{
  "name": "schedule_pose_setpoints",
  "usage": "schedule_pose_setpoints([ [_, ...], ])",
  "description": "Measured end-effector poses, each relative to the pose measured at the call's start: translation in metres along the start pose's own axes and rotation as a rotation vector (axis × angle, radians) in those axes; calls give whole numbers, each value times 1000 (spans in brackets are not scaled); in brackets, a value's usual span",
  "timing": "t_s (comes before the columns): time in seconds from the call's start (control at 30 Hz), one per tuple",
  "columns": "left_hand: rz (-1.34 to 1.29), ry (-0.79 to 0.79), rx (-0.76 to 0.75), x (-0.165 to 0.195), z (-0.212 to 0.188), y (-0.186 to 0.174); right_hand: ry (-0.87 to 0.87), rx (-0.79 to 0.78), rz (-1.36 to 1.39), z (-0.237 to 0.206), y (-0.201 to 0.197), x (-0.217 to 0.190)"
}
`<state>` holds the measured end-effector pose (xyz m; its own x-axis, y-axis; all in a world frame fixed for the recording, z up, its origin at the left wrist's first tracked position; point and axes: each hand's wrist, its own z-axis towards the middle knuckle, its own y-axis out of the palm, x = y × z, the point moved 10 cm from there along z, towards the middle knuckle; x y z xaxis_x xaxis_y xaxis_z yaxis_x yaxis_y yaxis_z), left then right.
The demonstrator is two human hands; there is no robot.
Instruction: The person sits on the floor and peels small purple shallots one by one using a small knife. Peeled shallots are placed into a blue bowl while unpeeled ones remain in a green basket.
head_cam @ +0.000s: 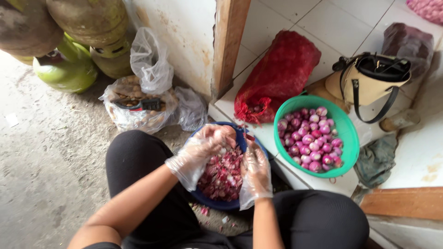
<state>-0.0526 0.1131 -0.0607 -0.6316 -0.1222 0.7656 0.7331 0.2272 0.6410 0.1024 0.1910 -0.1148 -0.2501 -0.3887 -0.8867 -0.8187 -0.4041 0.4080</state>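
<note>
Both gloved hands work over the blue basin (240,138) of red peelings. The left hand (203,147) is closed, apparently on a shallot (224,133); the right hand (255,168) is curled, contents unclear. Shallot: small, firm, slippery-skinned; pinch at its ends. Peeled bulbs fill the green basket (350,138).

At the centre of the frame, the blue basin (240,138) holds dull red-purple shallot skins (224,177). Both hands, left hand (203,150) and right hand (255,173), wear clear, glossy plastic gloves. Right of centre, the bright green bowl (350,138) is full of shiny pink-purple peeled shallots (311,143). Above it lies a deep red mesh sack (281,69). At upper right sits a cream bag (364,85) with black straps. Lime green gas cylinders (67,69) fill the upper left. The floor tiles (337,23) are white.
</note>
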Motion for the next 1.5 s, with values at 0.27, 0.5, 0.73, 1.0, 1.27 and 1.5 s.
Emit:
schedule_pose_setpoints([
  [0.27,94,36,-108,-22,-14,4,-100,-254,-402,-42,49,-27],
  [0.5,59,40,-91,-16,-13,1,104,-192,-12,-33,39,0],
  [0.73,82,-10,75,-25,-18,-2,-317,-231,-542,-36,57,-29],
  [1.0,141,-26,200,-55,-8,-26,-181,-94,-558,-23,33,2],
  [1.27,382,110,32,-29,-10,1,-24,-72,-54,-17,32,22],
  [1.5,399,-149,86,-10,-16,16,236,-83,117,-24,31,25],
])
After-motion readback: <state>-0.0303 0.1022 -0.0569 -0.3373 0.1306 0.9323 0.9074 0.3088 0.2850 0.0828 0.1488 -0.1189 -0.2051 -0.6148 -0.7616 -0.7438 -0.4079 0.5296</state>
